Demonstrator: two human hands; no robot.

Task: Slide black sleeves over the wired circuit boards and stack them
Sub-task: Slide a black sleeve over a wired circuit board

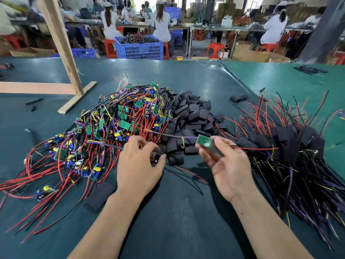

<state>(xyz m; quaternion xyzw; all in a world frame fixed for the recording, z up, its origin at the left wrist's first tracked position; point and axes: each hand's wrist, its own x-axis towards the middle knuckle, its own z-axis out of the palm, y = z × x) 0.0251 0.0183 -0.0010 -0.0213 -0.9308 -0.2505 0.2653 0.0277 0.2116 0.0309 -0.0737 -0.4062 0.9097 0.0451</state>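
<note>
With the right hand [226,165] pinching a bare green board [205,141] above the table's [186,212] middle and the left hand [139,165] gripping another board [155,157], the next sleeve [190,150] should be squeezed open and fed wires-first.

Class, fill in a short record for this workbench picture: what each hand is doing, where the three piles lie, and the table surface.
left hand: grips a small circuit board near the table
right hand: pinches a green circuit board, raised, wires trailing both ways
bare boards pile: left and centre
black sleeves pile: centre, beside the bare boards
sleeved boards stack: right
table mat: dark green
</note>
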